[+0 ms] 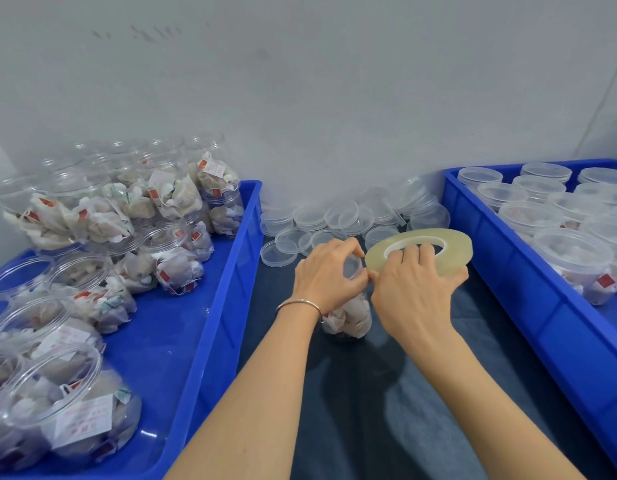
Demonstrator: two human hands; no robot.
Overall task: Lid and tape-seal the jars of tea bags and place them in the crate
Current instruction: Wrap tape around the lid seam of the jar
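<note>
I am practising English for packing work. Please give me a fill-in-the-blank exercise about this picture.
1. The right hand holds a roll of ____.
2. The left hand grips the top of a jar filled with ____ bags.
3. The crates on both sides are ____ in colour.
4. The left wrist wears a thin ____.

Missing words: tape; tea; blue; bracelet

Two bare forearms reach in from the bottom edge, with no sleeves showing. The left hand (326,271) has a thin silver bangle (302,304) around its wrist. The right hand (416,289) wears no jewellery.
</note>
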